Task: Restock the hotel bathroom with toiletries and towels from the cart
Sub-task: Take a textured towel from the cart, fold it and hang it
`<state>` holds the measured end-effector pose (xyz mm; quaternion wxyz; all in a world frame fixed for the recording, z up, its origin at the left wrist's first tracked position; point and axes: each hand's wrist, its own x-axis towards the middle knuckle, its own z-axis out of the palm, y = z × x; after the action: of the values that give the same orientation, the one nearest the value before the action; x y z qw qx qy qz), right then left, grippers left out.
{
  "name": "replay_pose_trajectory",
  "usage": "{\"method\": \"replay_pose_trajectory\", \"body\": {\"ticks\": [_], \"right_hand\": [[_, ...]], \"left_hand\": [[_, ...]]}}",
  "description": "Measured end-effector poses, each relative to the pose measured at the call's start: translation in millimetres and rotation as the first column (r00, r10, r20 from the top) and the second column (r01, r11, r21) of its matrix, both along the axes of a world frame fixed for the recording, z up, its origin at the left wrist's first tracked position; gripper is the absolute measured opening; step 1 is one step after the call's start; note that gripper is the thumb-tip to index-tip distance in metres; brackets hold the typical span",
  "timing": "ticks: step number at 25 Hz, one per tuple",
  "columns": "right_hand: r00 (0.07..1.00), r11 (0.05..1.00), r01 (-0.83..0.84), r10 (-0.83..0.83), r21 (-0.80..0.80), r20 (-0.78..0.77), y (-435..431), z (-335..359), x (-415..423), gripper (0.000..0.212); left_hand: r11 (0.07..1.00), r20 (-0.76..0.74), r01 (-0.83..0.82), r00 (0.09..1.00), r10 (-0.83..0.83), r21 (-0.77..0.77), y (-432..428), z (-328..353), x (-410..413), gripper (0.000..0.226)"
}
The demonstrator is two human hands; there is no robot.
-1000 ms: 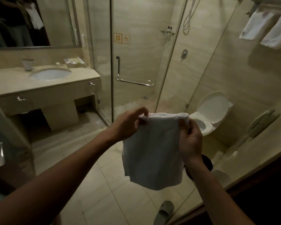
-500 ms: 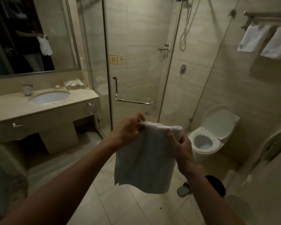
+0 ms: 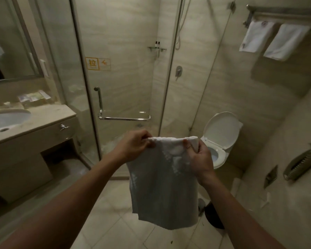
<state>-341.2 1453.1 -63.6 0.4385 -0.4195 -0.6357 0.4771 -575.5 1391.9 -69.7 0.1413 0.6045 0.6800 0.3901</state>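
A white folded towel (image 3: 162, 186) hangs in front of me over the tiled floor. My left hand (image 3: 133, 145) pinches its top left corner and my right hand (image 3: 198, 157) pinches its top right corner, so the top edge is stretched between them. The towel's lower edge hangs free. High on the right wall a metal towel rack (image 3: 276, 12) carries two white towels (image 3: 275, 39) side by side.
A glass shower enclosure with a chrome door handle (image 3: 122, 118) stands straight ahead. The toilet (image 3: 221, 139) with its lid up is to the right, a dark bin (image 3: 214, 216) near it. The vanity with sink (image 3: 5, 120) and amenity tray (image 3: 34, 97) is on the left.
The view has moved closer to the shower door and turned right, so the sink slid to the left edge. Both hands keep the same hold on the towel.
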Motion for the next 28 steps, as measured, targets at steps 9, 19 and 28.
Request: {"method": "replay_pose_trajectory", "body": {"ticks": [9,19,28], "right_hand": [[0.957,0.947,0.285,-0.289,0.148,0.003,77,13,-54,0.012],[0.881,0.861,0.472,-0.465,0.188,-0.081,178,22,-37,0.02],[0.864,0.837,0.5,-0.5,0.22,-0.061,314,-1,-8,0.028]], "left_hand": [[0.985,-0.008,0.125,0.992,-0.127,-0.12,115,1,-61,0.031],[0.973,0.7,0.209,0.709,-0.079,-0.102,223,-25,-39,0.06],[0.973,0.924,0.22,0.382,-0.02,-0.07,353,-49,18,0.068]]}}
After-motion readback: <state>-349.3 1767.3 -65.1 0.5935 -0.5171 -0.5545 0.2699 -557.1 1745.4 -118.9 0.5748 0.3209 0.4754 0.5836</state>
